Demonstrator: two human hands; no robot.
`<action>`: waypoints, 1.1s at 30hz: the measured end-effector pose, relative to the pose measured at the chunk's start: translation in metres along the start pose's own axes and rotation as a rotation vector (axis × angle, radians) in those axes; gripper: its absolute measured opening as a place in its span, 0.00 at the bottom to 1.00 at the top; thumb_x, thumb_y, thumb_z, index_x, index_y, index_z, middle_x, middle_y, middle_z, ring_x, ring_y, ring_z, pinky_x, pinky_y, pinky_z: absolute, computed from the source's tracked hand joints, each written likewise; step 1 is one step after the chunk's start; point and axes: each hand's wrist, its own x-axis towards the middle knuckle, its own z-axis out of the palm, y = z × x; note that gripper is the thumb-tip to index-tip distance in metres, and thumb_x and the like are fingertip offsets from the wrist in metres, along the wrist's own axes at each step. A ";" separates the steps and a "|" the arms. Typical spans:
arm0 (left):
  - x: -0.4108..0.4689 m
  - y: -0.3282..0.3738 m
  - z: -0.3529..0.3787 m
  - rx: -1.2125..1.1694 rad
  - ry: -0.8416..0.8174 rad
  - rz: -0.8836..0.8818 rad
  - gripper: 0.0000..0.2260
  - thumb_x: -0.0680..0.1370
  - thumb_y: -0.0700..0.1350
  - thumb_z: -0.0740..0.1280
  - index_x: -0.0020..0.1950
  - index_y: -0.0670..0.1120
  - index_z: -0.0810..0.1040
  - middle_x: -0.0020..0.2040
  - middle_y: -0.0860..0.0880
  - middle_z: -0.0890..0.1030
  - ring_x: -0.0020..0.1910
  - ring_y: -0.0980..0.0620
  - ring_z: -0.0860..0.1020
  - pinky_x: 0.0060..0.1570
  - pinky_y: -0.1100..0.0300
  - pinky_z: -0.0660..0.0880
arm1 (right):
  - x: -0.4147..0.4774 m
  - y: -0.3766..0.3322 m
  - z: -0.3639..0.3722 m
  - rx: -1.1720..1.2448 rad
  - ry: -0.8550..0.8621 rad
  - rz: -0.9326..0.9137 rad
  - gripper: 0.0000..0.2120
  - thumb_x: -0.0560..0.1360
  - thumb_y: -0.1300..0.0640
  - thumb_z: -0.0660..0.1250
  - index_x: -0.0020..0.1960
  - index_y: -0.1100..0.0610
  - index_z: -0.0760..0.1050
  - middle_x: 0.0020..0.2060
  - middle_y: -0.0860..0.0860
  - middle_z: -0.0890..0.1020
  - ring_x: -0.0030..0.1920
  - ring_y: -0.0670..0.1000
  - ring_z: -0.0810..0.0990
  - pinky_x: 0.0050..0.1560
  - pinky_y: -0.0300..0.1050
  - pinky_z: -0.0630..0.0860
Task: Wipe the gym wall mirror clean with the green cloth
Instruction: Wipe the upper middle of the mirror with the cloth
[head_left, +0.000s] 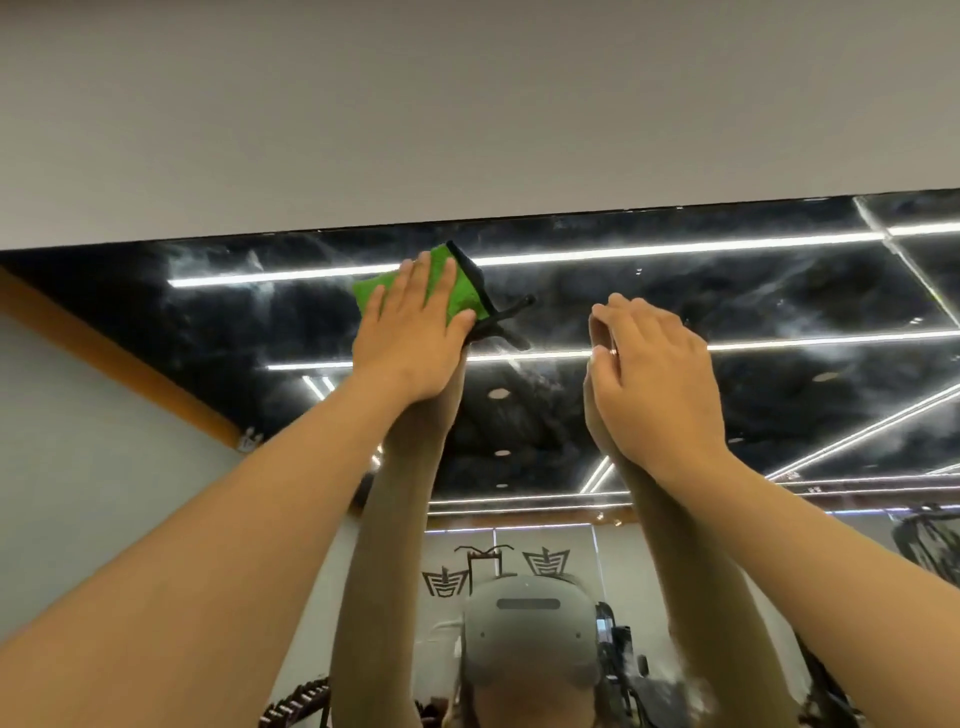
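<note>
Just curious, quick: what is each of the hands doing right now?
Left hand: open, pressing flat on the green cloth.
Right hand: open, empty, against the mirror.

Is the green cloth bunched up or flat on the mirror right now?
Flat: the left hand presses the green cloth against the mirror with straight fingers, near its top edge.

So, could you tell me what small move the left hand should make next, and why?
Probably slide the green cloth leftwards along the top edge of the mirror: the left hand presses it flat on the glass there, and cloudy smears show just beside it.
</note>
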 end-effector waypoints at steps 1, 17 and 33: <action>0.001 0.000 0.001 -0.004 0.022 0.000 0.27 0.86 0.55 0.47 0.82 0.50 0.41 0.82 0.48 0.40 0.80 0.50 0.39 0.77 0.51 0.38 | 0.001 0.001 0.001 0.001 0.008 0.001 0.20 0.84 0.53 0.56 0.74 0.55 0.68 0.74 0.52 0.70 0.75 0.54 0.65 0.76 0.52 0.56; -0.037 0.006 0.013 -0.010 0.020 0.357 0.24 0.84 0.61 0.47 0.77 0.64 0.41 0.82 0.54 0.40 0.80 0.56 0.38 0.75 0.57 0.33 | 0.000 0.000 0.001 0.000 0.020 -0.016 0.21 0.82 0.51 0.56 0.73 0.55 0.70 0.72 0.53 0.72 0.74 0.54 0.66 0.74 0.53 0.59; 0.035 -0.009 0.000 -0.004 0.046 0.146 0.28 0.84 0.61 0.49 0.82 0.57 0.44 0.82 0.50 0.42 0.81 0.50 0.41 0.78 0.50 0.40 | 0.000 0.002 0.002 0.025 0.038 -0.009 0.24 0.79 0.48 0.53 0.71 0.54 0.71 0.71 0.51 0.73 0.73 0.54 0.69 0.74 0.52 0.59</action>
